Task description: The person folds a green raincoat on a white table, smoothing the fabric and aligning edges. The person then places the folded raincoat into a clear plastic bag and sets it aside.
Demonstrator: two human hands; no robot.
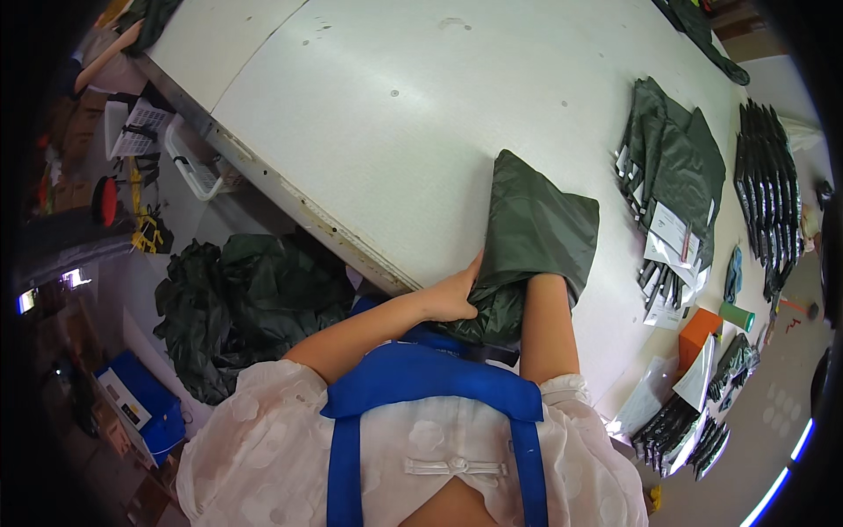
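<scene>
A dark green piece of thin, slightly shiny fabric (540, 220) lies folded at the table's near edge, part of it bunched toward my apron. My left hand (455, 294) grips its left edge, thumb on the near side and the other fingers partly behind the cloth. The right forearm (550, 329) reaches under the folded layer, so my right hand is hidden inside and its fingers cannot be seen. Farther right on the table is a pile of similar dark green pieces (676, 149) with white tags or cards (672, 233) at their ends.
A heap of dark green fabric (250, 299) sits below the table edge at left, near a white basket (195, 162). At right are black packed bundles (767, 189), an orange box (699, 338) and a green roll (736, 316). Another person's arm (110, 57) shows at far left.
</scene>
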